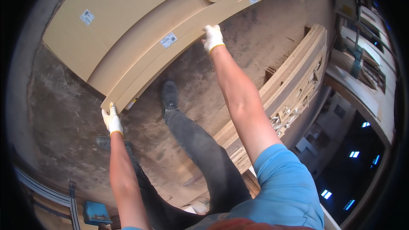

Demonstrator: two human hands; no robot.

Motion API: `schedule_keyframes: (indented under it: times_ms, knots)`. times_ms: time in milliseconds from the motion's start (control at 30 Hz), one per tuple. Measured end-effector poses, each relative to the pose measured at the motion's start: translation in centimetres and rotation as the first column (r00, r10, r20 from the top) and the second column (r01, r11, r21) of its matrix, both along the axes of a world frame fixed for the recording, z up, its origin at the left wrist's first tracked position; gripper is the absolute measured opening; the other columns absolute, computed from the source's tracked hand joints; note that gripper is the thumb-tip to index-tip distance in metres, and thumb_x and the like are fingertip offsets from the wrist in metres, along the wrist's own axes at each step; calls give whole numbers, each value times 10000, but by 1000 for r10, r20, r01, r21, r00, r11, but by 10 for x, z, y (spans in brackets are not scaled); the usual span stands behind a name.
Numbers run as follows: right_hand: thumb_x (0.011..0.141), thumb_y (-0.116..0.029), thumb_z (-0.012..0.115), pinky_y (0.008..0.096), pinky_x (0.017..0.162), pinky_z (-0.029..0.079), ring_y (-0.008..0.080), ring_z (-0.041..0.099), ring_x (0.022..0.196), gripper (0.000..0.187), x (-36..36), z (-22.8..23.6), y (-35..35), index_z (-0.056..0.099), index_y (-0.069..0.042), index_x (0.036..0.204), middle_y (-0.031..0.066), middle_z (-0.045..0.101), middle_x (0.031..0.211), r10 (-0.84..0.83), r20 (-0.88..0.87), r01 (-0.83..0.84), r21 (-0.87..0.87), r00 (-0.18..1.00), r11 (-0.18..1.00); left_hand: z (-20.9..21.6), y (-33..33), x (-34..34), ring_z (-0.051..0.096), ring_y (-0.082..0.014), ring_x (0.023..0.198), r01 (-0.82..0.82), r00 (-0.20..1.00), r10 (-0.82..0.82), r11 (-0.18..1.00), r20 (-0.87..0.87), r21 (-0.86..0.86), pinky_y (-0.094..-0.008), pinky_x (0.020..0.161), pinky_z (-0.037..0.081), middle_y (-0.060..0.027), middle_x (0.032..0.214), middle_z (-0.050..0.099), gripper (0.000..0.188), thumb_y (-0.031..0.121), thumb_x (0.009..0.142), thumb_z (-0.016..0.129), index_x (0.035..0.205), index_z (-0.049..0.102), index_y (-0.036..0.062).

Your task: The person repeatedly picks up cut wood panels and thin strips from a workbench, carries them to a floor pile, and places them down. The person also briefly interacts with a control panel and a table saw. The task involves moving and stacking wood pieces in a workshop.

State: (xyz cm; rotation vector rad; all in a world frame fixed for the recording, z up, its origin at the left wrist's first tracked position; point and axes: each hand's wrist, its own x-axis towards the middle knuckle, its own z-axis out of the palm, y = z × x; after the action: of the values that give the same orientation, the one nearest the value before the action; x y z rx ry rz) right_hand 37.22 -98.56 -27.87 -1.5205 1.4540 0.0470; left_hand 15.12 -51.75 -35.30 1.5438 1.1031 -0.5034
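A long, narrow light-wood board (140, 69) stretches in front of me from lower left to upper right, with a white label (168, 40) on its face. My left hand (112, 122), in a white knitted glove, is closed around its near left end, thumb on top. Farther along the near edge, my gloved right hand (213, 38) grips the board with curled fingers, partly hidden by the edge. Right behind it is a wide light-wood panel (123, 4) with its own label. A thin strip of wood shows below the board near my left hand.
A stack of long wooden boards (272, 98) lies to my right, with small metal pieces along its side. My feet stand on a stained concrete floor (64, 98). A blue box-like object (96, 212) and a metal rail (47, 189) are at lower left. Machinery (355, 55) stands at far right.
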Motion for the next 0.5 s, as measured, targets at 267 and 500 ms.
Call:
schedule_keyframes:
  times_ms: [267, 500]
  knots:
    - [840, 33, 565, 706, 1077, 284, 367, 331, 1399, 723, -6, 17, -1, 291, -253, 1446, 127, 352, 1489, 118, 126, -148, 264, 985, 953, 6, 0, 5, 619, -179, 1037, -67, 992, 60, 996, -111, -56, -361, 787, 531, -55, 1220, 652, 522, 402, 965, 688, 1369, 554, 100]
    - [816, 43, 568, 665, 953, 440, 358, 443, 1288, 673, 6, 8, 1, 370, -225, 1400, 132, 427, 1396, -58, 246, -7, 256, 968, 967, -2, -2, 17, 606, -203, 1147, -41, 987, -1, 967, -162, -252, -339, 962, 479, -94, 1315, 637, 572, 441, 1038, 543, 1424, 529, 19]
